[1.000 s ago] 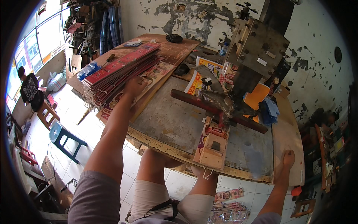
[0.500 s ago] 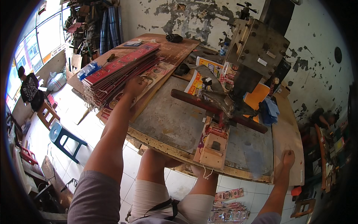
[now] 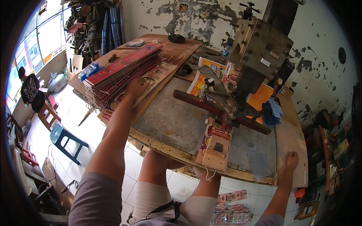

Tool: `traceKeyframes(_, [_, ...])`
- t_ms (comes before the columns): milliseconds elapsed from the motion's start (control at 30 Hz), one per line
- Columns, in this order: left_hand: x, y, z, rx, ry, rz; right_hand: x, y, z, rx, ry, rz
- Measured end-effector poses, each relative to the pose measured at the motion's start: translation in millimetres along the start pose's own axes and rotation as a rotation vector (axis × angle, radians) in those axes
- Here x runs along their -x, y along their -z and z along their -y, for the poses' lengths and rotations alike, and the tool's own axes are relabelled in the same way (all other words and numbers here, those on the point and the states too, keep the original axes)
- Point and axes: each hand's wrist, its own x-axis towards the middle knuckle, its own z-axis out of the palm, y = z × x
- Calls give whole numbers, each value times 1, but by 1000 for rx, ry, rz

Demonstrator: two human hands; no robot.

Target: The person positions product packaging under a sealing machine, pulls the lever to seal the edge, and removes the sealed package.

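Observation:
My left hand [image 3: 137, 87], fingers curled in, rests on a long printed card strip [image 3: 163, 71]. Beside it lies a tall stack of red printed strips [image 3: 124, 62] with white strings trailing from the near end. My right hand [image 3: 291, 160] is closed and leans on the pale board [image 3: 288, 132] at the table's right side; no object shows in it. Between my hands, a printed strip [image 3: 203, 146] lies under a wooden block [image 3: 215, 150] below the heavy metal press [image 3: 256, 52]. White string hangs from its near end over the table edge.
A red metal bar [image 3: 196, 102] crosses the press low over the grey tabletop [image 3: 162, 116]. Orange and blue papers [image 3: 260, 96] lie behind it. Printed strips [image 3: 232, 213] lie on the floor below. A blue stool [image 3: 68, 139] and a seated person [image 3: 31, 90] are at left.
Both my hands and the things on the table stay where they were. At the far right, another person has shifted slightly.

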Motion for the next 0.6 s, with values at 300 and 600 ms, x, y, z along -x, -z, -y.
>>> traceKeyframes(300, [-2, -1, 2, -16, -7, -3, -1, 7, 0, 19, 10, 18])
traceKeyframes(600, [-1, 1, 1, -22, 16, 8, 4, 10, 9, 23, -18, 58])
